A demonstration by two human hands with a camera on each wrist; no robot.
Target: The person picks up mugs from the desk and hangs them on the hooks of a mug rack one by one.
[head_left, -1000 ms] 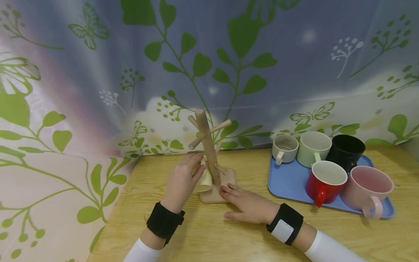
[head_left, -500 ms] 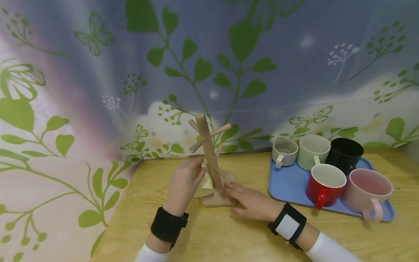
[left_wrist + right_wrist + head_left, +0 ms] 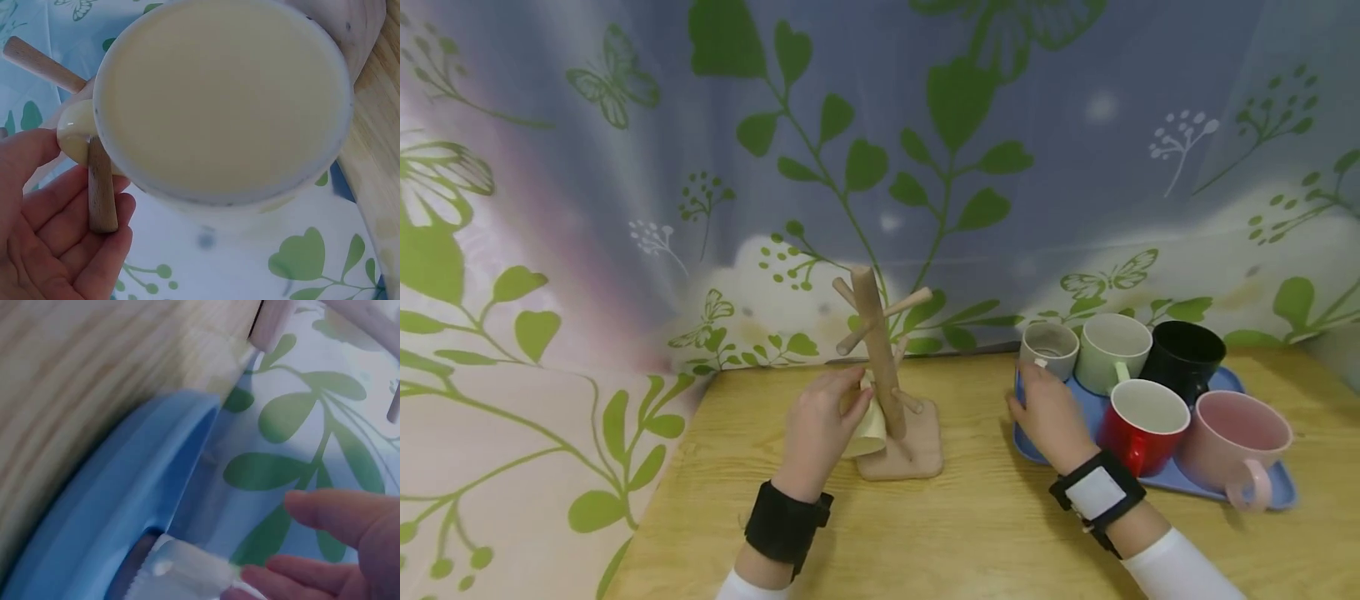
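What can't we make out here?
Grey mug: right wrist view, mostly cut off by the bottom edge.
Whether the right hand touches its handle: right wrist view, too blurred.
Base of the black mug: head view, hidden by the red mug.
Much of the wooden stand: left wrist view, behind the yellow mug and left hand.

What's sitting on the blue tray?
A grayish mug, green mug, black mug, red mug and pink mug; the blue tray beneath them and behind the right hand is hidden.
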